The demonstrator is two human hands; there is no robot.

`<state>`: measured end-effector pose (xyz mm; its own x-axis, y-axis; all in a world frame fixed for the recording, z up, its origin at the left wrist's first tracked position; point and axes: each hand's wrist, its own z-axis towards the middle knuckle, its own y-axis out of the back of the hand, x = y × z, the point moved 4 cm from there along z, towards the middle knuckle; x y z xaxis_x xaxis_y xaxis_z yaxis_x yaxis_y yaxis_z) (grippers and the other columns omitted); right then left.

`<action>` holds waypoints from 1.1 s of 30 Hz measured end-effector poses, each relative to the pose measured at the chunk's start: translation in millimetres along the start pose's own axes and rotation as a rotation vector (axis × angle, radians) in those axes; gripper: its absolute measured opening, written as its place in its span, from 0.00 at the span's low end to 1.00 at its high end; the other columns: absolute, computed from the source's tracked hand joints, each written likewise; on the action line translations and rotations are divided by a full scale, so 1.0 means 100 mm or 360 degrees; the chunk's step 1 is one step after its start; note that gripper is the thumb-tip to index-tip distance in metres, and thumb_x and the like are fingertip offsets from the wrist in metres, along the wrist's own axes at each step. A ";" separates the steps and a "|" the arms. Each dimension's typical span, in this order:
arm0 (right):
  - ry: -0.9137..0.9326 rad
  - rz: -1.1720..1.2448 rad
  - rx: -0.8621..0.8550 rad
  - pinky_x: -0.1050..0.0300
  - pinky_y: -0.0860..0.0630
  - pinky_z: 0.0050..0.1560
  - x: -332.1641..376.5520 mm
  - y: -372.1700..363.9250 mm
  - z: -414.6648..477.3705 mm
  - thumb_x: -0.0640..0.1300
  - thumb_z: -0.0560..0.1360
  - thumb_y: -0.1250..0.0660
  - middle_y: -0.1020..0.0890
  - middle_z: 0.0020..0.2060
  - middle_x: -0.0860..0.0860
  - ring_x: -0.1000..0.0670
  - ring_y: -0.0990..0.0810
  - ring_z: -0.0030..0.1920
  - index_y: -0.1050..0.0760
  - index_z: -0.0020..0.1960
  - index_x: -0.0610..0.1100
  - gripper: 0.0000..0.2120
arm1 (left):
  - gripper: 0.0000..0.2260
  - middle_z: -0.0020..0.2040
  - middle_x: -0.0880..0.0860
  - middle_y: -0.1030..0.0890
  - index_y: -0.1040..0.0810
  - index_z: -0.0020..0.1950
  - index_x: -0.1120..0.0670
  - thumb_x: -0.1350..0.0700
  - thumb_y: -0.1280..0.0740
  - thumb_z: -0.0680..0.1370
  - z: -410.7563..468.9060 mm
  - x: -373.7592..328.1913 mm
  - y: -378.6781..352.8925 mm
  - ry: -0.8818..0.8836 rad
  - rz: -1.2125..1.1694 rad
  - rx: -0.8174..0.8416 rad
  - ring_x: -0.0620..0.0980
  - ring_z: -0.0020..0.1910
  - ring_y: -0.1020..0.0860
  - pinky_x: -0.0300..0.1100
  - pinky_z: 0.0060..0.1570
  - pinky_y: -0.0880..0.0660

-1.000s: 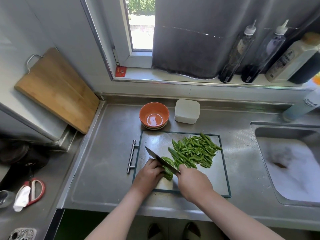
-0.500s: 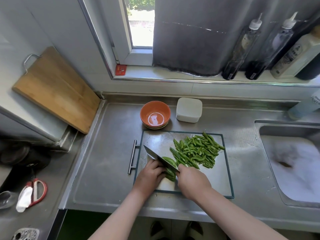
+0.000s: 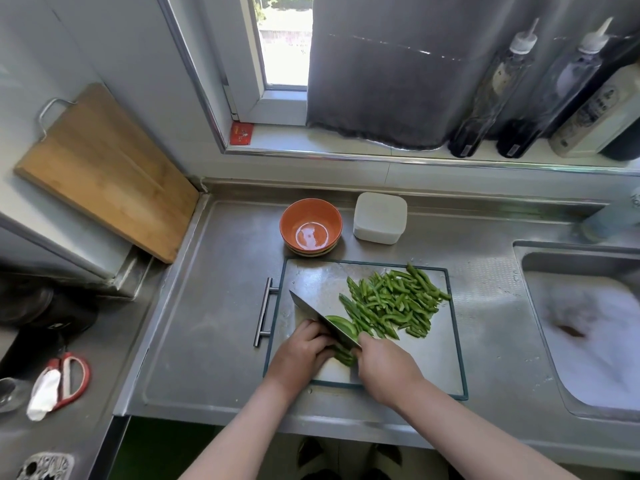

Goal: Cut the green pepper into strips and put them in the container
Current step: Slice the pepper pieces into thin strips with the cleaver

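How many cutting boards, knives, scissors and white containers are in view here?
Cutting boards: 2 (wooden board at the wall, green-rimmed board under the green pepper)
Knives: 1 (knife in the right hand)
Scissors: 1 (red scissors)
White containers: 1 (white container)
Total: 5

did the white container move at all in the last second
No. The white container stays beyond the cutting board's far edge, right of the orange bowl; only the camera shifted.
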<state>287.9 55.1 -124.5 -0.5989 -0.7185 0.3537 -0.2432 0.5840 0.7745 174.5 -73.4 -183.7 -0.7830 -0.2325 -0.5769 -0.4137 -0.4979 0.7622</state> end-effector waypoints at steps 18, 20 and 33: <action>-0.0072 0.0088 0.0007 0.52 0.31 0.41 -0.07 0.12 0.11 0.53 0.84 0.45 0.18 0.48 0.45 0.41 0.21 0.50 0.31 0.48 0.48 0.11 | 0.06 0.49 0.48 0.21 0.17 0.48 0.53 0.52 0.27 0.75 0.02 -0.03 0.01 0.0019 0.0058 0.0091 0.48 0.52 0.24 0.43 0.47 0.23; -0.0051 0.0078 0.0000 0.52 0.32 0.41 0.02 0.20 0.17 0.54 0.83 0.44 0.18 0.48 0.45 0.41 0.21 0.50 0.31 0.48 0.48 0.12 | 0.07 0.49 0.49 0.22 0.17 0.47 0.53 0.51 0.27 0.74 0.03 -0.05 0.06 0.0003 0.0095 0.0155 0.49 0.51 0.24 0.44 0.49 0.23; -0.0013 0.0247 -0.0335 0.53 0.38 0.30 -0.10 0.79 0.17 0.55 0.83 0.42 0.23 0.34 0.51 0.47 0.24 0.35 0.32 0.41 0.49 0.15 | 0.13 0.61 0.47 0.23 0.19 0.61 0.47 0.50 0.29 0.77 0.82 -0.05 0.20 0.0473 0.0115 0.0466 0.45 0.62 0.29 0.40 0.61 0.30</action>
<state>261.1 114.8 -75.6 -0.6229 -0.6229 0.4732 0.0159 0.5947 0.8038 132.4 -13.8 -141.8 -0.6644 -0.5104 -0.5459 -0.5110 -0.2228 0.8302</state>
